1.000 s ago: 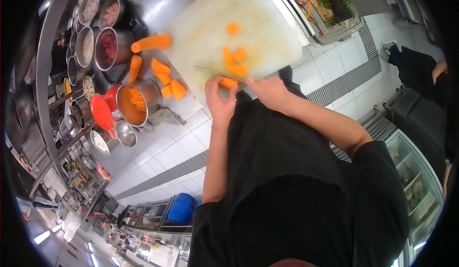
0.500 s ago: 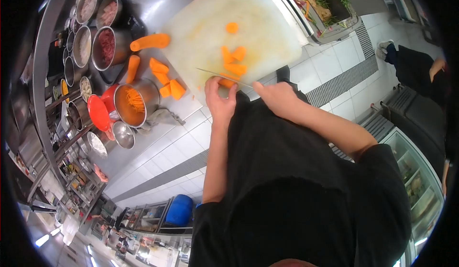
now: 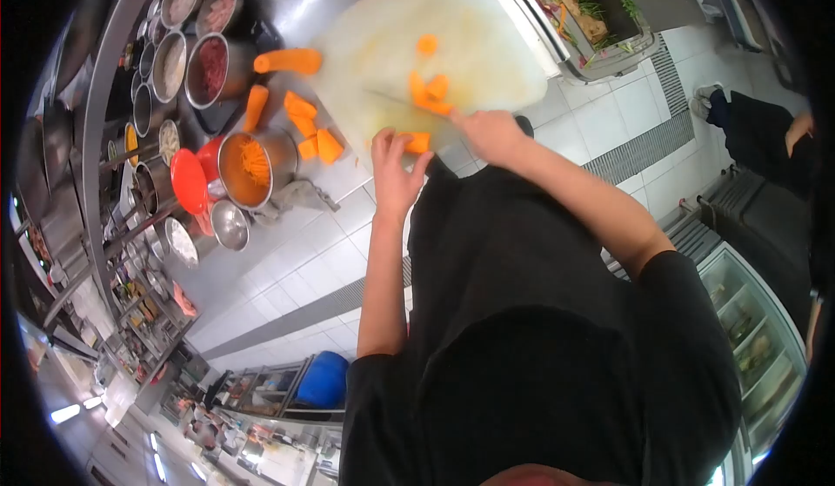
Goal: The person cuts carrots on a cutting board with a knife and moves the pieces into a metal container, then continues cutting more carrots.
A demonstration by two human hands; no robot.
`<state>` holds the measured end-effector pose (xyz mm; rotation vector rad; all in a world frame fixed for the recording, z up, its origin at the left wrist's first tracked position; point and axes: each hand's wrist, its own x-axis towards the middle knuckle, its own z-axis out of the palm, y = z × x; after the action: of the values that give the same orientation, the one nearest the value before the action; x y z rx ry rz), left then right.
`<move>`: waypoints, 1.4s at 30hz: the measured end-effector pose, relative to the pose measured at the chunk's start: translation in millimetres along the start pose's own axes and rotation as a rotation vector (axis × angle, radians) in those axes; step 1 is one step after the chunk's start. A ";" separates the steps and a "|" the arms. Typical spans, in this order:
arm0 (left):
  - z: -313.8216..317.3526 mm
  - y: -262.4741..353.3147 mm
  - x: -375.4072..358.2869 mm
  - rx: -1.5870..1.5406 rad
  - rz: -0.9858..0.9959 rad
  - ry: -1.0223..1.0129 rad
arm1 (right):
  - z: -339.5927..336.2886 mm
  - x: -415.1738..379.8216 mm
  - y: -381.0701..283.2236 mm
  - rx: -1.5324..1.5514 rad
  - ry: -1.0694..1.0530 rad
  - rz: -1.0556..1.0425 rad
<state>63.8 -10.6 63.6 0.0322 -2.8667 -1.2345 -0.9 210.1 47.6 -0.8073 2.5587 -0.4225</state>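
Note:
On the white cutting board (image 3: 478, 16), my left hand (image 3: 397, 181) holds a short orange carrot piece (image 3: 418, 142) at the board's near edge, fingers bent against its left end and thumb beside it. My right hand (image 3: 492, 136) grips a knife (image 3: 391, 98), its handle hidden in the fist. The thin blade points left across the board, beyond the held piece and close to several cut carrot chunks (image 3: 432, 94). A round carrot slice (image 3: 426, 44) lies farther off.
Left of the board are a peeled carrot (image 3: 289, 60), carrot chunks (image 3: 328, 147) and a metal pot (image 3: 245, 168) of carrot shreds. Bowls of meat (image 3: 207, 70) stand behind. A scrap bin (image 3: 600, 68) adjoins the board's right. Another person (image 3: 765, 134) is at far right.
The knife has moved away from the held carrot piece, toward the cut chunks farther up the board. My left fingers have loosened slightly around the piece. The whole view has shifted a little.

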 end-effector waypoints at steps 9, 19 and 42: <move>9.7 -9.8 5.6 0.343 -0.026 0.312 | -14.9 -15.6 -1.7 0.014 -0.048 0.015; 37.3 -20.6 3.2 -0.166 0.058 0.352 | -11.0 -18.0 -13.7 0.048 -0.081 0.012; 63.4 -36.2 8.3 0.113 0.110 0.399 | -31.7 -57.9 -4.8 0.110 -0.119 0.021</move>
<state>54.2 10.4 -6.2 0.1081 -2.5491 -0.9225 29.1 246.0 94.4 -0.7422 2.4093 -0.4884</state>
